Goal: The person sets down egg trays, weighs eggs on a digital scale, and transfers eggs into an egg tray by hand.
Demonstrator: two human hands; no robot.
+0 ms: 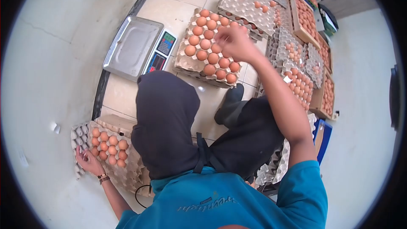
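Note:
My right hand (234,41) is over the far right part of a stack of grey pulp egg trays, its fingers bent and a little apart just above the eggs. No egg shows clearly in its grasp. Brown eggs (205,44) fill much of the top tray (188,62). At the lower left, my left hand (88,161) lies at the outer edge of another egg tray (127,171), beside several brown eggs (112,149). Its fingers are loosely curved and apart, touching or close to a grey pulp tray (79,133) standing along the wall side.
A digital scale with a metal pan (135,44) stands left of the front stack. Behind that stack is another tray stack (250,6) with a few eggs. Wooden crates of eggs (306,19) and more trays line the right. My boot (231,106) is close to the front stack.

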